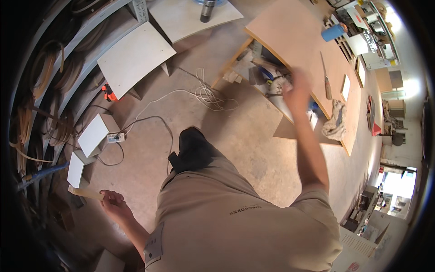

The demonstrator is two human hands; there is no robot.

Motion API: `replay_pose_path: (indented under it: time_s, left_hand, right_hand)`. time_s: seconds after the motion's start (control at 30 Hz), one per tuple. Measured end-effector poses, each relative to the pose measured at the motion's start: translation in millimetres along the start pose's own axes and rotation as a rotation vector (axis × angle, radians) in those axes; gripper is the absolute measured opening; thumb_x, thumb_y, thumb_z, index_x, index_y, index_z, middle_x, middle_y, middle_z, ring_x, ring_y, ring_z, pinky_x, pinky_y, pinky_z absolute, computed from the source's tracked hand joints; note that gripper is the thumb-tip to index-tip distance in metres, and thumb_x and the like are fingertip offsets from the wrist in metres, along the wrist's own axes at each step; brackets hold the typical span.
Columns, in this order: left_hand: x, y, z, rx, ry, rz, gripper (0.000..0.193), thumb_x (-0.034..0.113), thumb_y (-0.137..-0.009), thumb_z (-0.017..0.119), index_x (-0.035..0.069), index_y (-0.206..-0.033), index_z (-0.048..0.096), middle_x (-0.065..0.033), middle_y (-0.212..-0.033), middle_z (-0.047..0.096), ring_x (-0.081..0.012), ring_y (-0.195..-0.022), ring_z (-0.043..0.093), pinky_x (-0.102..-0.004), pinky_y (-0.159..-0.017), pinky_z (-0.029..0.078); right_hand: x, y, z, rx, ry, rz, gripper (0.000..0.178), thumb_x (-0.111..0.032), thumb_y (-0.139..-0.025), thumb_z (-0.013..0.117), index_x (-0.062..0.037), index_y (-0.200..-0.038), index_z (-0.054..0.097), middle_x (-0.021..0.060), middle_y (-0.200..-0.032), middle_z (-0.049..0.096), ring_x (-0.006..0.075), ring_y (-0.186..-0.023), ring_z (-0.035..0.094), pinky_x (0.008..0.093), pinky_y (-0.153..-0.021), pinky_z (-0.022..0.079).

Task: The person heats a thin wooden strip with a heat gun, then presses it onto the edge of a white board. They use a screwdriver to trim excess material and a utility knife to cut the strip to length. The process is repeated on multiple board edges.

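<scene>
1. Head view, pale yellow, flat, stick-like piece (86, 193): it is at the left, above the floor (253, 154); its long axis runs roughly left to right, the free end pointing left and slightly far, toward a small white box-shaped panel (77, 170).
2. Head view, hands: the left hand (114, 205) grasps the piece's right end, fingers curled around it. The right hand (297, 88) is blurred at the edge of the light-brown wooden desk (290, 27), beside a whitish crumpled item (277, 85); whether it grips anything I cannot tell.
3. Head view, surroundings: the right hand and forearm block part of the desk's edge and the cluttered compartment beneath. On the desk, to the right, lie a slim wooden-handled tool (327, 86), a crumpled beige cloth (335, 122) and, farther, a blue cylinder (333, 33). A loosely coiled white cord (210, 96) lies on the floor between the hands, farther off.
</scene>
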State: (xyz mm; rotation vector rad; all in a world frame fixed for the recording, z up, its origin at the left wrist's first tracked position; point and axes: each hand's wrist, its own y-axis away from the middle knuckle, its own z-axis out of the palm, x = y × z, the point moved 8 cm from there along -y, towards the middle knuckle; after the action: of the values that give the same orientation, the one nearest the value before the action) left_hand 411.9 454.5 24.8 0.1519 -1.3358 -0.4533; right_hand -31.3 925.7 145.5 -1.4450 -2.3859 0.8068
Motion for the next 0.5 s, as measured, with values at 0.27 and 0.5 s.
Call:
replay_pose_path:
  time_s: [0.27,0.5]
  left_hand:
    - [27.5,-75.2,6.7,0.006,0.048,0.058,0.023,0.020,-0.097,0.056,0.021,-0.078,0.044,0.0095,-0.063,0.035,-0.0040,-0.052,0.033,-0.0222,-0.045,0.026]
    - [142.0,-209.1,38.3,0.333,0.020,0.341,0.023,0.014,-0.091,0.068,0.000,-0.105,0.057,-0.0028,-0.071,0.057,-0.0057,-0.042,0.043,-0.0239,-0.039,0.037]
  right_hand:
    - [-182.5,154.4,238.8,-1.109,-0.572,-0.185,0.043,-0.015,-0.084,0.067,-0.0069,-0.126,0.060,0.0204,-0.119,0.063,0.0394,-0.111,0.060,0.0474,-0.094,0.050]
    - [-238.3,53.3,305.6,-1.053,-0.868,-0.349,0.025,-0.008,-0.086,0.065,-0.0051,-0.111,0.065,0.0176,-0.094,0.068,0.0362,-0.085,0.066,0.0422,-0.075,0.053]
